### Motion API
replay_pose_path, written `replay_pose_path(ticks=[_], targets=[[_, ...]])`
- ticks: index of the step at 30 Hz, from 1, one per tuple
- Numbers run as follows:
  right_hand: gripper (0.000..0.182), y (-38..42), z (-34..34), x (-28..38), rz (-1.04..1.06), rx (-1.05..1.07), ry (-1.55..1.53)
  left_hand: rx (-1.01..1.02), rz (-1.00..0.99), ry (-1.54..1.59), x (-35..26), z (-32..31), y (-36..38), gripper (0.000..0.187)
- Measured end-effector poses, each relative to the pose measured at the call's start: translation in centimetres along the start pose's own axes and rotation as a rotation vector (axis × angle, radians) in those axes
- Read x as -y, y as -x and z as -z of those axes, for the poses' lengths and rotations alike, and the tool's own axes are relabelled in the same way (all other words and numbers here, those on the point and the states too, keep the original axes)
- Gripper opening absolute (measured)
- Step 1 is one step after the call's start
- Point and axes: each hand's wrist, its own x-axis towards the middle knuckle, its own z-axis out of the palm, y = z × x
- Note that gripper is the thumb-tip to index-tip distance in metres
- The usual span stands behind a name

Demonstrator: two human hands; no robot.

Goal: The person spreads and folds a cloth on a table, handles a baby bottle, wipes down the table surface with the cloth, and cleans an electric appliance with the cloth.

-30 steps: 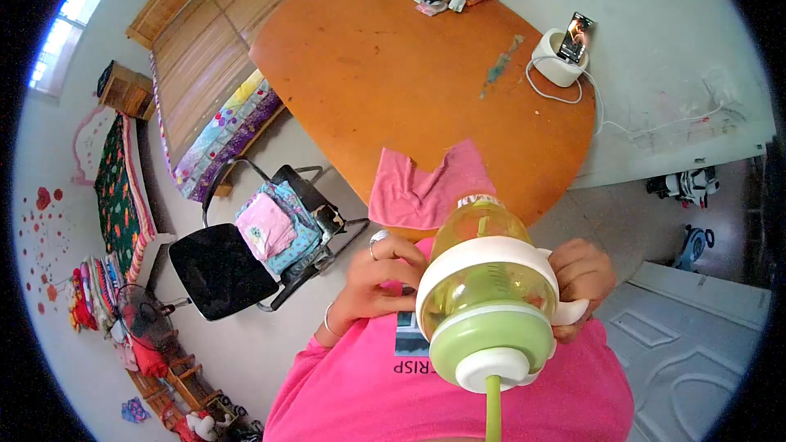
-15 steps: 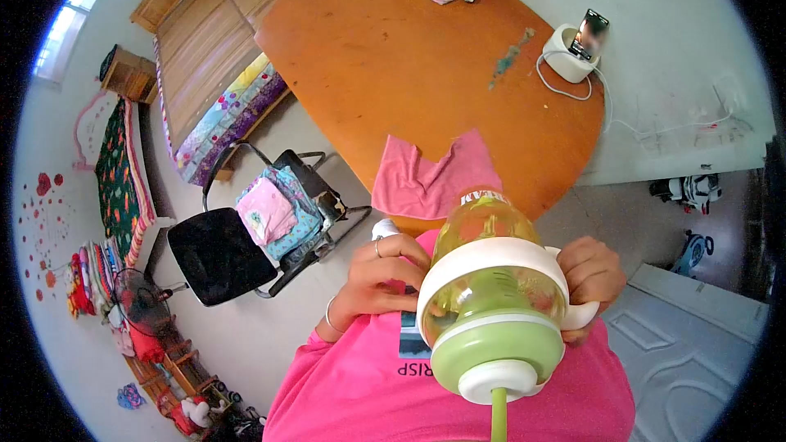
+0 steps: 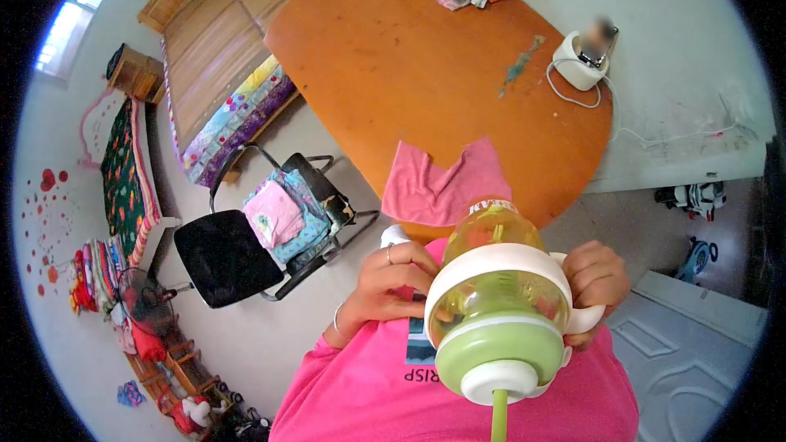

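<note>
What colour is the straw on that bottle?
The straw is light green, showing best in the head view.

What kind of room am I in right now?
Probably a room in a home, perhaps a bedroom: there's what looks like a mat-covered bed on the left, folded cloths piled on a black chair, and a fan beside a row of hanging clothes.
</note>
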Motion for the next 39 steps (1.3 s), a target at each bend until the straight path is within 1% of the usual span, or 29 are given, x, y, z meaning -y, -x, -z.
replay_pose_path(ticks=[2, 4, 6, 8, 11, 20, 27, 34, 39], targets=[[0.043, 0.2, -0.2, 0.0, 0.004, -0.059, 0.016, -0.002, -0.001, 0.003, 0.3, 0.0, 0.0, 0.025], [0.043, 0.3, -0.1, 0.2, -0.016, -0.059, 0.041, -0.005, -0.022, -0.019, 0.5, -0.2, 0.0, 0.026], [0.043, 0.2, -0.1, 0.1, -0.037, -0.06, 0.062, -0.005, -0.001, 0.007, 0.5, -0.1, -0.1, 0.026], [0.043, 0.1, -0.1, -0.2, -0.006, -0.061, -0.001, -0.005, 0.012, 0.031, 0.5, 0.0, -0.2, 0.026], [0.042, -0.1, 0.3, -0.3, -0.002, -0.018, -0.015, 0.005, 0.011, 0.036, 0.5, 0.1, -0.3, 0.025], [0.04, -0.8, 0.5, -0.3, -0.018, 0.022, -0.044, 0.002, -0.01, 0.022, 0.5, 0.1, -0.7, 0.029], [0.038, -0.4, 0.2, -0.1, -0.042, -0.024, -0.038, 0.019, -0.003, 0.019, 0.9, 0.2, -0.5, 0.024], [0.036, -0.3, 0.4, -0.1, -0.035, 0.023, -0.048, 0.018, 0.019, 0.028, 0.7, 0.2, -0.4, 0.026], [0.035, -0.6, 0.7, -0.1, -0.029, 0.084, -0.056, 0.022, -0.011, 0.027, 0.7, 0.2, -0.4, 0.026]])
